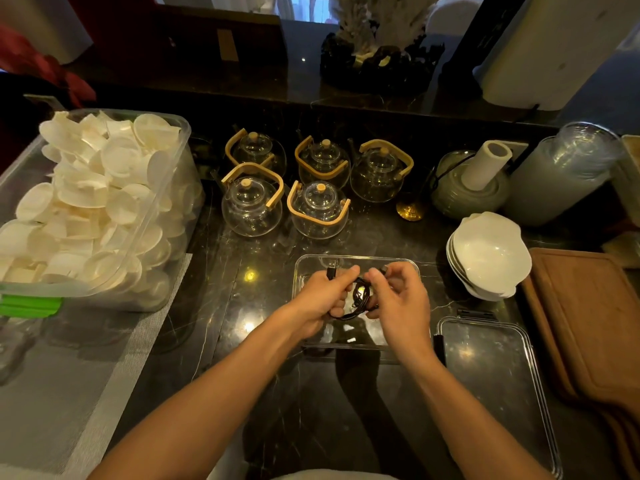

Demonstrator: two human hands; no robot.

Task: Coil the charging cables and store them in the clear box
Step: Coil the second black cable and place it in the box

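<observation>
Two bare hands at work above a clear box (304, 263) on a dark marble counter (263, 358). Left hand (320, 296) closed around a small black cable coil (358, 299), thumb and forefinger pinching one plug end just above the bundle. Right hand (398, 299) curled on the coil's other side, fingertips pinching the other end. Coil held between both grips, directly over the open box. Clear lid (491, 375) flat on the counter, right of the grip. Glass teapots (311, 181) beyond; white bowls (488, 254) stacked farther right.
</observation>
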